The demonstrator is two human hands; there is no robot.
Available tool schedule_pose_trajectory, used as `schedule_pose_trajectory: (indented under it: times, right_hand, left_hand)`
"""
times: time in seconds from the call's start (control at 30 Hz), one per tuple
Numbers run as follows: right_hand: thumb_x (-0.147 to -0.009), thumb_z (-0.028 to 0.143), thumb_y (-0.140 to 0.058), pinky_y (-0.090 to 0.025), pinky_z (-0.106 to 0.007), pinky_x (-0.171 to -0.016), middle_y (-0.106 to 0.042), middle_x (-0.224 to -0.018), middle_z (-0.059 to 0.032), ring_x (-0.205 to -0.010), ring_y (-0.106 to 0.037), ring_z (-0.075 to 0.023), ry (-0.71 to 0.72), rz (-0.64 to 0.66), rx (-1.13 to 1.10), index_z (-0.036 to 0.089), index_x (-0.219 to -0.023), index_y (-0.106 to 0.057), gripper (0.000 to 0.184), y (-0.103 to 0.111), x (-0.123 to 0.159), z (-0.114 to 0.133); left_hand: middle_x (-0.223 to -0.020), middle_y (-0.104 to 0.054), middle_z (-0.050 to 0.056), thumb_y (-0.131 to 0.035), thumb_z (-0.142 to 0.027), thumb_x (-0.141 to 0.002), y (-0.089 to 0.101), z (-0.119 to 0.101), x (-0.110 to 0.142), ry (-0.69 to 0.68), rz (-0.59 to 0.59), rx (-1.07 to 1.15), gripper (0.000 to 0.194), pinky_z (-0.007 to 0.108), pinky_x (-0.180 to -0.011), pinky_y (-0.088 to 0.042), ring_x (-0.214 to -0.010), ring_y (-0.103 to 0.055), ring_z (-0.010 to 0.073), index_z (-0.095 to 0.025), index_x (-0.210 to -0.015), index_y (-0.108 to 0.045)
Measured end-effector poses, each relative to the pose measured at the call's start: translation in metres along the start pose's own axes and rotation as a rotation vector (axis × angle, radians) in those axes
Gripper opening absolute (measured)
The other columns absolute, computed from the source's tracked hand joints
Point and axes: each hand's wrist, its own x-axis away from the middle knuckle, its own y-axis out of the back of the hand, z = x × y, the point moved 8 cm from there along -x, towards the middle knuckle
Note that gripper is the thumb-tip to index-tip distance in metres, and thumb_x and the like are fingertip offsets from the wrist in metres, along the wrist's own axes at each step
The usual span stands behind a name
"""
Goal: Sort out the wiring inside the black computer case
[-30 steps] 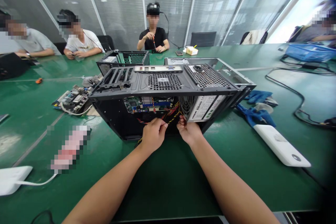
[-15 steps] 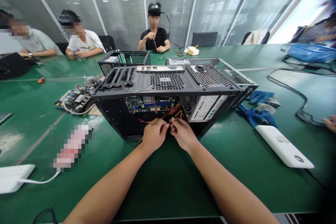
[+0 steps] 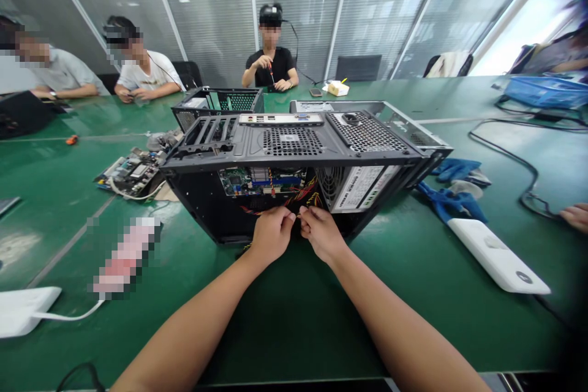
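Hands point(image 3: 272, 236) pinching wires point(image 3: 303, 195), open computer case point(image 3: 294, 161)

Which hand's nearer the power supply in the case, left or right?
Right. The right hand is just below and left of the power supply in view; the left hand sits farther left, below the motherboard.

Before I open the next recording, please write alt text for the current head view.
A person's left hand and right hand, nearly touching, appear to pinch colored wires at the open side of a dark computer case on a green table. Other people sit around it.
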Motion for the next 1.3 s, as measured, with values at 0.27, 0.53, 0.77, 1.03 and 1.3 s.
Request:
schedule_pose_trajectory:
  times: [0.27,0.53,0.77,1.03,1.3]
  right_hand:
    - [-0.060,0.050,-0.084,-0.020,-0.019,-0.040,-0.040,-0.052,0.0080,-0.044,-0.029,-0.0037,-0.012,-0.021,0.011,0.020,-0.061,-0.044,0.050,0.000,0.000,0.000]
    - [-0.059,0.050,-0.085,-0.019,-0.019,-0.040,-0.037,-0.050,0.0090,-0.044,-0.028,-0.0038,-0.007,-0.024,-0.012,0.020,-0.060,-0.042,0.052,-0.001,0.001,-0.001]
    - [-0.059,0.051,-0.086,-0.025,-0.019,-0.042,-0.037,-0.052,0.0086,-0.048,-0.032,-0.0050,0.016,-0.085,-0.073,0.020,-0.062,-0.044,0.052,0.004,-0.001,-0.001]
    - [-0.055,0.054,-0.086,-0.021,-0.019,-0.040,-0.040,-0.052,0.0082,-0.046,-0.031,-0.0045,-0.006,-0.040,-0.027,0.020,-0.064,-0.046,0.054,0.005,-0.003,0.002]
    - [-0.061,0.049,-0.083,-0.021,-0.020,-0.040,-0.036,-0.050,0.0091,-0.045,-0.031,-0.0055,0.015,-0.048,0.064,0.021,-0.065,-0.048,0.046,0.004,-0.004,0.007]
  left_hand:
    - [-0.070,-0.063,0.000,-0.054,-0.022,-0.091,0.001,-0.002,0.001,-0.013,-0.016,0.120,0.015,0.024,-0.062,-0.041,-0.065,-0.057,0.0128,-0.018,-0.080,-0.062]
    - [-0.085,-0.066,0.001,-0.059,-0.030,-0.093,0.001,-0.007,0.003,-0.049,-0.012,-0.137,0.012,0.025,-0.066,-0.044,-0.077,-0.064,0.0156,-0.021,-0.087,-0.066]
    - [-0.085,-0.067,0.002,-0.052,-0.029,-0.097,-0.006,-0.013,0.003,-0.069,0.036,-0.273,0.017,0.026,-0.061,-0.043,-0.074,-0.064,0.0164,-0.020,-0.088,-0.064]
    - [-0.081,-0.066,0.004,-0.048,-0.023,-0.098,-0.008,-0.014,0.002,-0.089,0.065,-0.244,0.022,0.028,-0.067,-0.047,-0.074,-0.064,0.0171,-0.018,-0.082,-0.062]
    - [-0.088,-0.068,0.006,-0.055,-0.025,-0.094,-0.002,-0.021,0.000,-0.098,0.050,-0.316,0.011,0.027,-0.063,-0.048,-0.074,-0.064,0.0175,-0.019,-0.093,-0.064]
